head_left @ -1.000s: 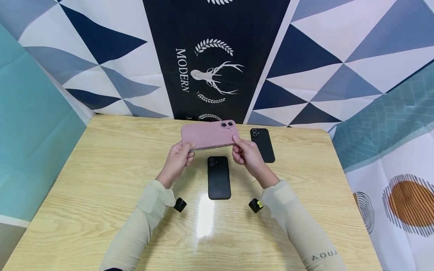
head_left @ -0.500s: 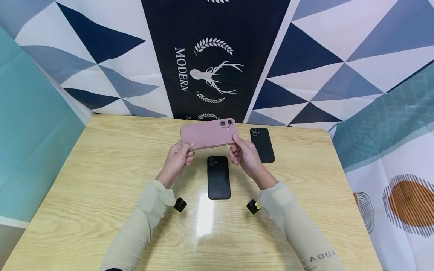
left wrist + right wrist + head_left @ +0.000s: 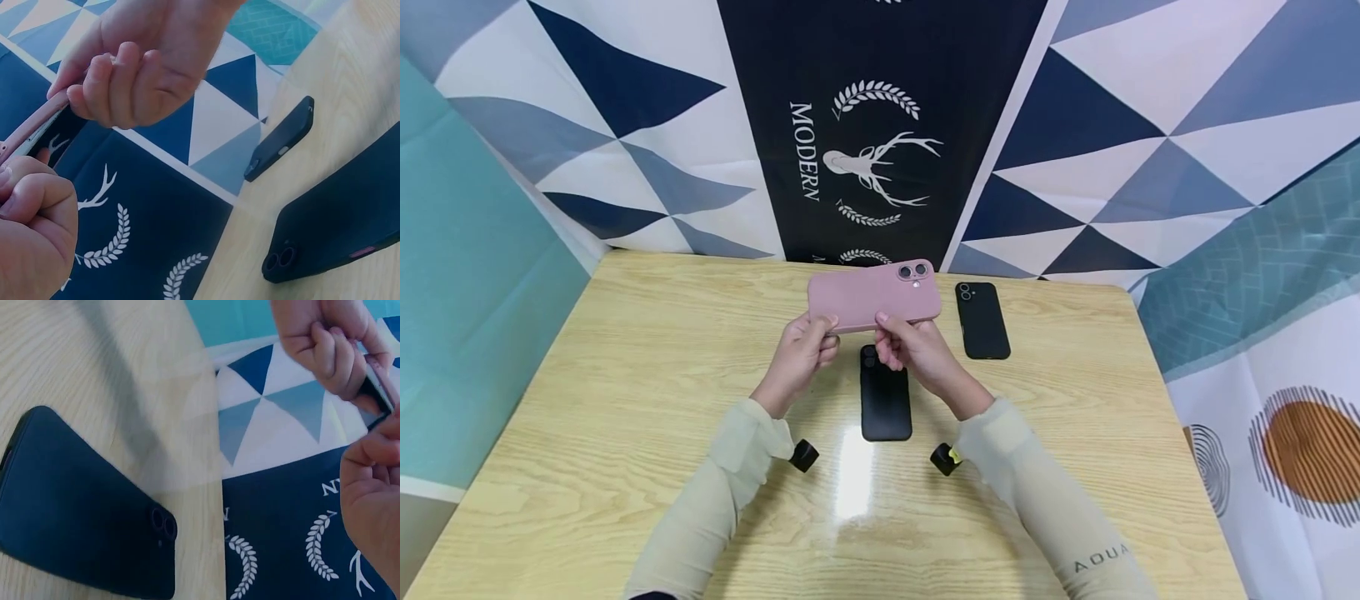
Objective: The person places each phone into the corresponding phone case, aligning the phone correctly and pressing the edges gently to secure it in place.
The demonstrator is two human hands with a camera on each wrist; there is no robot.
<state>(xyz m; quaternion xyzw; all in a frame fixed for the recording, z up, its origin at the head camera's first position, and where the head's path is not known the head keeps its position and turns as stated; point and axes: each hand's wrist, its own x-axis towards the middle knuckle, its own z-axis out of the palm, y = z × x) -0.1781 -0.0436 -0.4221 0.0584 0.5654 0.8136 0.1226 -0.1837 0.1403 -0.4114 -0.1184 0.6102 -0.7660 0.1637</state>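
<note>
Both hands hold up a phone in a pink case [image 3: 868,296], its back and two camera lenses towards me in the head view. My left hand [image 3: 797,354] pinches the lower left edge, thumb on the back. Near the middle of that edge, my right hand [image 3: 925,354] pinches with its thumb on the back and the other fingers curled beneath. The left wrist view shows the pink case edge [image 3: 31,128] with a pale phone side under it. Below the hands a black phone [image 3: 886,408] lies back up, its top partly covered by my right fingers.
A second black phone [image 3: 983,321] lies at the back right of the wooden table [image 3: 625,400], camera side up. Patterned cloth [image 3: 880,167] hangs behind the table's far edge. Small black wrist devices [image 3: 804,456] stick out from both sleeves.
My right hand has slid left along the pink case's lower edge, from its right corner to near the middle. The cased phone has shifted slightly right. The left hand keeps its pinch.
</note>
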